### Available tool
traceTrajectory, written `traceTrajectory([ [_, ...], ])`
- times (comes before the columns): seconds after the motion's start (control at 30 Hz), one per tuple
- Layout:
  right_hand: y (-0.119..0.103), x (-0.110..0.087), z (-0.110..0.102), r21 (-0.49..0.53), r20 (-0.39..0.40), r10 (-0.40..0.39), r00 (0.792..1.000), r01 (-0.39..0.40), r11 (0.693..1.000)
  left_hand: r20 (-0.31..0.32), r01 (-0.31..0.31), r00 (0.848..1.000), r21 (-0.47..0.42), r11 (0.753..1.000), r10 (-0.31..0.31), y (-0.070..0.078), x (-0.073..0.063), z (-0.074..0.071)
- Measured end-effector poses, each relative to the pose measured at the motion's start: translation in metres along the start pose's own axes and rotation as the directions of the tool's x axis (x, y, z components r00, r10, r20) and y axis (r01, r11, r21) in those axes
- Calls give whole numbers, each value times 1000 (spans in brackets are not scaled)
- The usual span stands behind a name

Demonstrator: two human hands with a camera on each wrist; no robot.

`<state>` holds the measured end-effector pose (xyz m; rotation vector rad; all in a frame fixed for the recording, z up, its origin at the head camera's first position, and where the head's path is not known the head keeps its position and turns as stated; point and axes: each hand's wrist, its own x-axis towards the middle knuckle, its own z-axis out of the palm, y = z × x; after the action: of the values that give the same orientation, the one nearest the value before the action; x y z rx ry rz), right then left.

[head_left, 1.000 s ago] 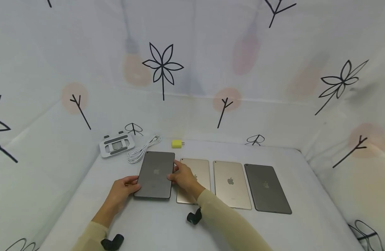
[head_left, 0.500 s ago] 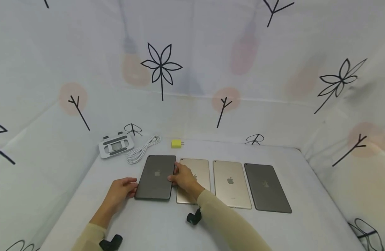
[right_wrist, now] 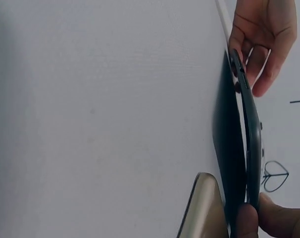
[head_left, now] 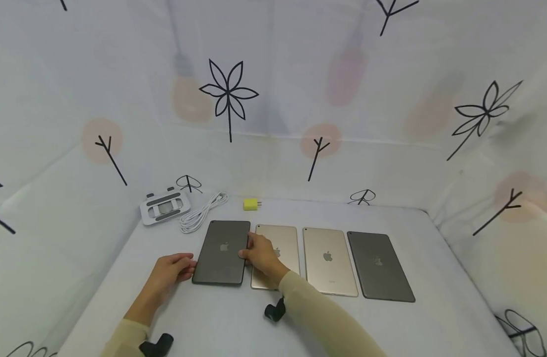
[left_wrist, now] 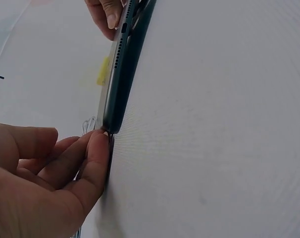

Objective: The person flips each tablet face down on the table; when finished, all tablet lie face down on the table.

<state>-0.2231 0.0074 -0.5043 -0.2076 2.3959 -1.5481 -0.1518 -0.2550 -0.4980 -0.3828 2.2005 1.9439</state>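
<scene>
A dark grey tablet [head_left: 221,248] lies back side up at the left end of a row of tablets, close over the white table. My right hand [head_left: 263,255] pinches its right edge, thumb on the back and fingers underneath. In the right wrist view, that tablet [right_wrist: 253,144] has a narrow gap below it. My left hand [head_left: 166,272] is at its lower left edge. Fingertips of the left hand [left_wrist: 56,173] touch the tablet's corner from beneath, while the thumb stands off it. The right hand partly covers a gold tablet [head_left: 279,235].
Further right lie another gold tablet [head_left: 330,265] and a dark grey one [head_left: 381,267]. Along the back are a white folding stand [head_left: 184,202], a coiled white cable [head_left: 195,218] and a yellow plug adapter [head_left: 250,204]. A patterned white cloth surrounds the table [head_left: 434,307].
The grey tablet has shifted slightly toward me and settled lower. My left thumb has come off its edge, with the fingers staying beside it. The right hand keeps its grip.
</scene>
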Motion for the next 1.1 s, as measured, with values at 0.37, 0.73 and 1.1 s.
traceTrajectory([
  [0.37, -1, -1, 6, -116, -36, -70, 997, 65, 991, 17, 32, 999, 6, 999, -32, -4, 4, -5],
  [0.73, -5, -6, 7, -275, -91, -121, 988, 92, 957, 28, 18, 999, 1, 1000, -18, -7, 5, -4],
  [1.1, -6, -9, 2, -287, -46, -142, 989, 124, 950, 26, 22, 999, 11, 1000, -22, -7, 4, -5],
])
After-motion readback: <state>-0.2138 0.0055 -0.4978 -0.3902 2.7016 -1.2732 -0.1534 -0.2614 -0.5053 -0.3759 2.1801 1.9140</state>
